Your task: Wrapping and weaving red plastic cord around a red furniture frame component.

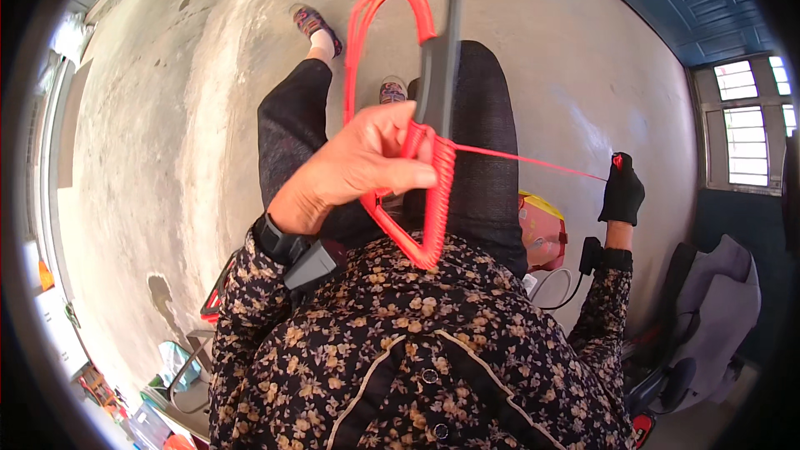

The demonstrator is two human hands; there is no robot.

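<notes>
Broad grey concrete floor (225,108) spreads right across the view, and over it sits the person in a black jacket with a tan floral print (417,325) and dark trousers (477,117), legs apart, one shoe well forward. Up at the far right, a blue panelled door (700,4); down on the right, a grey padded chair (721,308).

And here's the centrepiece: a long frame of red loops and a dark grey bar (435,83), held upright in front of the body, above the lap, its red lower loop tipping toward the jacket. Just beyond the right thigh, a pink bag with a yellow rim (543,237) on the floor.

To the bare left grip (371,154): clenched on the frame at its lower loop, thumb across the red windings. Out wide, well apart, the black-gloved right grip (622,192) is a fist, grasping the thin red cord (533,160). What a line that is, pulled taut and straight from the tight, close-packed coils on the loop to the glove!
</notes>
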